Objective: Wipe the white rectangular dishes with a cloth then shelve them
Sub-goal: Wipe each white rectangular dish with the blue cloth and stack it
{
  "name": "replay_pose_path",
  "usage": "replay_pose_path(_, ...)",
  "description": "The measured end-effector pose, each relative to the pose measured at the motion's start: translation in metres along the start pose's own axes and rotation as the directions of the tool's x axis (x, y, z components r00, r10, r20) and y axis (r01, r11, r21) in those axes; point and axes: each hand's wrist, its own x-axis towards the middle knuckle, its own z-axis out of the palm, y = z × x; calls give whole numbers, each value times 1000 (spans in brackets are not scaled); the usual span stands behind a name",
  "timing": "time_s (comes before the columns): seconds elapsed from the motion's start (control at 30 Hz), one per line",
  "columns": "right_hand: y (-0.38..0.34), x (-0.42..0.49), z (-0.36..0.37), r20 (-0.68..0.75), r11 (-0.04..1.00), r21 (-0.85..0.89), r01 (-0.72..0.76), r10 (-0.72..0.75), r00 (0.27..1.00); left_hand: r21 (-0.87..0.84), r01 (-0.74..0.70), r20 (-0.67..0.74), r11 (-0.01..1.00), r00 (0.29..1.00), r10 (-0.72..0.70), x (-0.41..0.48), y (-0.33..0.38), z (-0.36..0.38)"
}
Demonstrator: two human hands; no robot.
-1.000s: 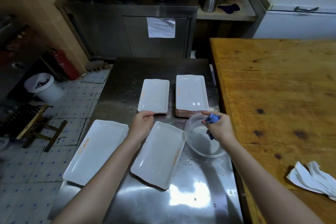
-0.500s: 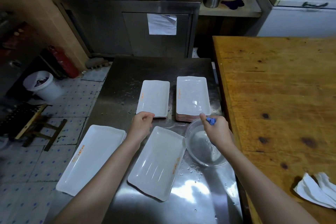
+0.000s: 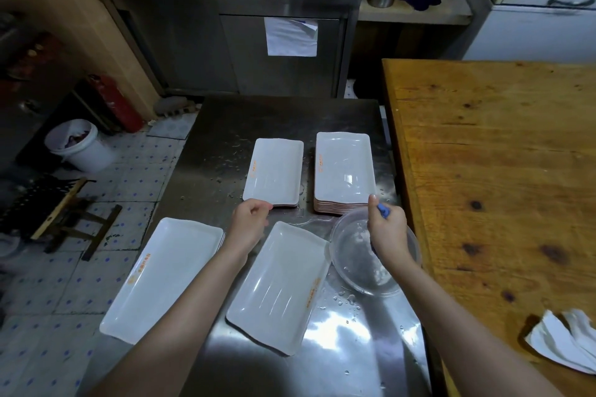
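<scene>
so the right hand is balled round the blue cloth over the clear bowl, left hand curls at the centre dish stack, grip unclear. The wet dish at lower centre looks stiff, slick and breakable, I'd hold both long rims

I'm seeing bare steel on the tabletop, mirror-glossy up close and beaded with water drops. The near dish is smooth, glossy white with wet streaks (ceramic or melamine, I can't tell) and orange print by one rim. The bowl is clear and shiny, wet inside. The blue cloth shows only as a soft matt scrap. The wooden table is matt, worn and knotty. The crumpled white sheet looks dull and creased.
</scene>
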Motion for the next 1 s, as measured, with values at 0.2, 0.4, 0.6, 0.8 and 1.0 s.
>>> replay_pose_path(0.2, -1, -2, 1, 47, 1000, -2, -11, 11, 999, 0, -6, -8, 1000, 1000, 6, -3, -1, -2)
replay_pose_path(0.4, -14, -9, -8, 84, 991, 99, -88, 80, 993, -2, -7, -7, 1000, 1000, 7, -10, -1, -3)
replay_pose_path(0.6, -26, -21, -23, 277, 969, 77, -233, 204, 939, 10, -17, 0, 1000, 1000, 17, -22, -4, -6)
replay_pose_path(0.8, -18, -33, -32, 326, 974, 118, -195, 147, 934, 6, -23, 24, 1000, 999, 22, -40, -15, -7)
replay_pose_path(1.0, -7, -41, -31, 235, 994, 81, -76, 55, 970, 130, -97, 40, 987, 995, 92, -48, -26, -15)
